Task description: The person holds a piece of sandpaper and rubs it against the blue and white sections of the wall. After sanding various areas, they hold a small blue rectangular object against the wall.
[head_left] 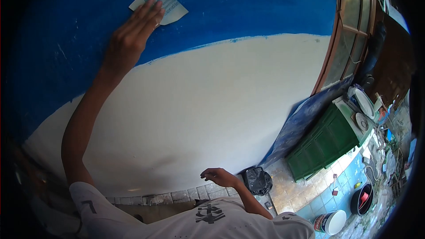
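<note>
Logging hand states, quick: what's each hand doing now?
Left hand: open flat, pressing a paper sheet on the blue wall.
Right hand: loosely curled, empty.

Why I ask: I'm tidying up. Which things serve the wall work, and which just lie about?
In use: left hand, flat on the sheet against the blue wall.
Lying about: black bag, green cabinet, white bucket, black basin. The right hand is empty.

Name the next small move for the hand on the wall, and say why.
Likely a short stroke: slide the left hand and the sheet sideways across the blue wall. The fingers lie flat on the sheet and press it against the surface. The right hand hangs free and empty, so the left seems to do the work alone.
</note>
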Demonstrator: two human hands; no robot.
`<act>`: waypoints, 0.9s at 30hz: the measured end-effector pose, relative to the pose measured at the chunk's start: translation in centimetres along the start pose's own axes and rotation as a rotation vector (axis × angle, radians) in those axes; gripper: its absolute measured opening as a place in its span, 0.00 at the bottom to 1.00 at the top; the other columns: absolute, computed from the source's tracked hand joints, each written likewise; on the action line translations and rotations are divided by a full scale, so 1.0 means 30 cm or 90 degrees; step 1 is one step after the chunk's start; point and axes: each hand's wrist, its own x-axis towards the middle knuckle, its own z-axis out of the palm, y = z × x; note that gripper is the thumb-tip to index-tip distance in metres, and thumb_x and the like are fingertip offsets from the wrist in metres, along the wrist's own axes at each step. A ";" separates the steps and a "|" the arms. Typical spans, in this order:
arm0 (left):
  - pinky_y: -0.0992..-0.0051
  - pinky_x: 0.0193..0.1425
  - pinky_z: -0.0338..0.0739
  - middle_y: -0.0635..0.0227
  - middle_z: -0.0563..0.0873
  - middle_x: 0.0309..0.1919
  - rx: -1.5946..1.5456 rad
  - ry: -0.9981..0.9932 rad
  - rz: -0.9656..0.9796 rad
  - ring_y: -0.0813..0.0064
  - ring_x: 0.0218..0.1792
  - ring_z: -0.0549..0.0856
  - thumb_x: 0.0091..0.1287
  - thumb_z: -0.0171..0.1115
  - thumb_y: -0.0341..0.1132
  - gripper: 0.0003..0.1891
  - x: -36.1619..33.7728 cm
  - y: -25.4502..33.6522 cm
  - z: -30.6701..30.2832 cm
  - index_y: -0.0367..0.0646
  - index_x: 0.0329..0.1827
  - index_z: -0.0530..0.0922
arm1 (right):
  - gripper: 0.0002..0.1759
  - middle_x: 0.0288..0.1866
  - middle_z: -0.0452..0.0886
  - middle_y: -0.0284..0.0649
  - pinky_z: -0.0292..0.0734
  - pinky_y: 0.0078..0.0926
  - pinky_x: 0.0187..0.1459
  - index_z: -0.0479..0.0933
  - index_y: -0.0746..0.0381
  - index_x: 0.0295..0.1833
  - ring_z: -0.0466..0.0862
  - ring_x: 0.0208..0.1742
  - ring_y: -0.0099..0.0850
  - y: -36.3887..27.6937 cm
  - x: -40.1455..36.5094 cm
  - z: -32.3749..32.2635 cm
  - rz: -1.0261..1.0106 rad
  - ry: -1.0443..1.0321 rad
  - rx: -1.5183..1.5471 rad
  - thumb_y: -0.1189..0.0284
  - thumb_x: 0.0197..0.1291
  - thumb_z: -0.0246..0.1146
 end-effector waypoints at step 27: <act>0.60 0.76 0.77 0.57 0.81 0.70 -0.006 0.036 0.139 0.60 0.74 0.77 0.71 0.65 0.21 0.23 0.090 0.092 0.118 0.36 0.69 0.78 | 0.16 0.57 0.88 0.45 0.84 0.33 0.59 0.79 0.66 0.64 0.89 0.56 0.32 0.019 0.022 0.067 0.033 -0.086 0.005 0.69 0.81 0.56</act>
